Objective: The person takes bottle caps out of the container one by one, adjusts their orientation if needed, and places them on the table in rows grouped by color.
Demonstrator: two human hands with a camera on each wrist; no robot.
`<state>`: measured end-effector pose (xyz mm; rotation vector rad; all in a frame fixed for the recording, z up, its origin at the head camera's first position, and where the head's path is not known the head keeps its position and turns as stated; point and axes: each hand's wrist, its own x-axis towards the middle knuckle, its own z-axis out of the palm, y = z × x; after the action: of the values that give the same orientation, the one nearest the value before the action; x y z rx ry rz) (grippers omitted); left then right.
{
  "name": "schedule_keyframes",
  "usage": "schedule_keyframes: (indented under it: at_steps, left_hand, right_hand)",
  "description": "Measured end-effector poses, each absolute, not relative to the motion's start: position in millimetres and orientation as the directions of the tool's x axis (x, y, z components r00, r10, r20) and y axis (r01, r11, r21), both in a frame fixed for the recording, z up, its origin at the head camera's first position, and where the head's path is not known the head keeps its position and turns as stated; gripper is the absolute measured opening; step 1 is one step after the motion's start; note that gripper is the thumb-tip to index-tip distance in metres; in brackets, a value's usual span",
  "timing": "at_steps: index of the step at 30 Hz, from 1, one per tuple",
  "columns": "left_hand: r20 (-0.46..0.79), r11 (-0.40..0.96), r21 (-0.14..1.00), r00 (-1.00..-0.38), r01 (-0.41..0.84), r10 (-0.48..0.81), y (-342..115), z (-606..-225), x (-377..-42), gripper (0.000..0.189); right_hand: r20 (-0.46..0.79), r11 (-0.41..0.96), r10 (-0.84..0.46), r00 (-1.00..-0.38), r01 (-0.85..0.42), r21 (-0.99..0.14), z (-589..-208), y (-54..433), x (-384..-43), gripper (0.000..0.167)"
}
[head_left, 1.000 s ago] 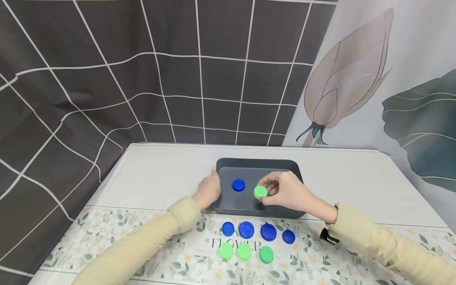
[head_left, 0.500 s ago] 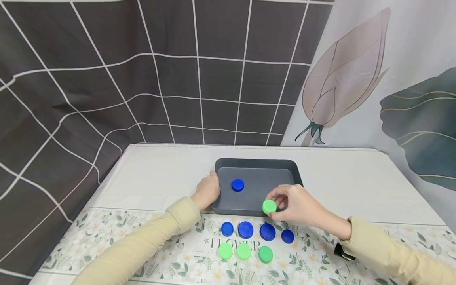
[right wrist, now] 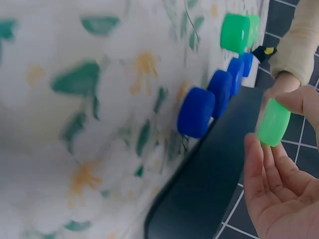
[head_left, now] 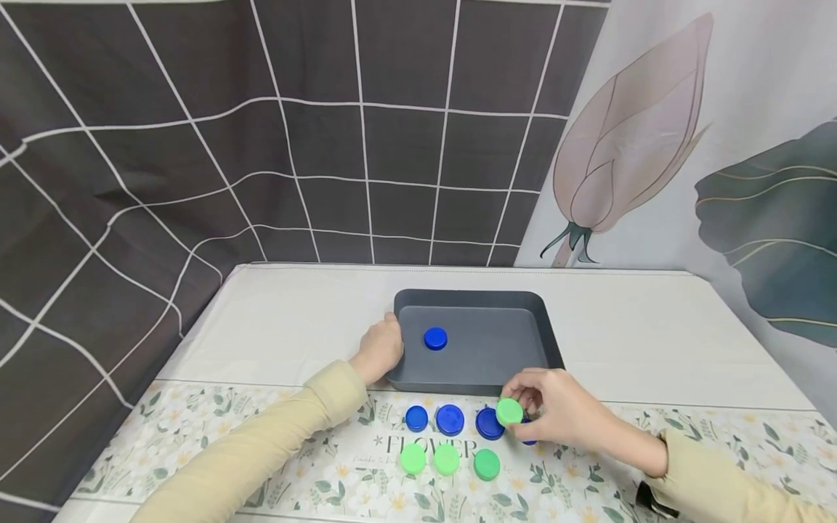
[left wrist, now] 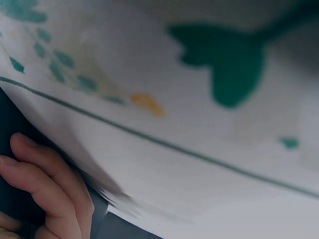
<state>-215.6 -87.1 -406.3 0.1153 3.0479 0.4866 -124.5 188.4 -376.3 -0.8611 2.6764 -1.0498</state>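
Note:
My left hand [head_left: 381,349] grips the left wall of a dark grey tray [head_left: 487,341]; its curled fingers [left wrist: 47,179] show in the left wrist view. One blue bottle cap [head_left: 435,338] lies inside the tray, left of its middle. Between thumb and fingers, my right hand [head_left: 559,407] pinches a light green bottle cap [head_left: 509,412]. It holds this cap above the table at the tray's front right corner, over the row of blue caps. From the head, that hand partly hides the rightmost blue cap [head_left: 530,434]; the right wrist view shows the blue row [right wrist: 196,113] from the side.
In front of the tray, the row's other blue caps [head_left: 450,420] lie on a flowered cloth [head_left: 366,494]. Nearer still are two light green caps [head_left: 413,459] and a darker green one [head_left: 487,465]. A dark checked curtain [head_left: 314,131] hangs behind the table.
My right hand has carried the light green cap from over the tray toward me and to the right, past the front rim. The left hand has stayed on the tray.

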Motion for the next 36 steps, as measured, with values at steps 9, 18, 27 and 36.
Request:
schedule_keyframes:
  at_steps: [9, 18, 27, 36]
  left_hand:
    - [-0.037, 0.946, 0.316, -0.995, 0.073, 0.089, -87.3, -406.1, -215.1, 0.027]
    - [-0.057, 0.948, 0.311, -0.994, 0.067, 0.089, -85.9, -406.7, -215.9, 0.034]
    - [-0.038, 0.946, 0.314, -0.994, 0.083, 0.100, -88.6, -407.5, -216.3, 0.035]
    - [-0.036, 0.947, 0.310, -0.994, 0.086, 0.102, -89.0, -405.1, -214.9, 0.035]
  right_hand:
    - [0.044, 0.596, -0.561, -0.827, -0.440, -0.672, -383.0, 194.9, -107.5, 0.030]
    - [0.035, 0.580, -0.590, -0.806, -0.454, -0.677, -391.6, 198.6, -88.8, 0.029]
    - [0.016, 0.582, -0.602, -0.799, -0.452, -0.676, -399.2, 198.6, -84.9, 0.028]
    - [0.024, 0.613, -0.616, -0.787, -0.499, -0.613, -403.6, 201.2, -84.0, 0.027]
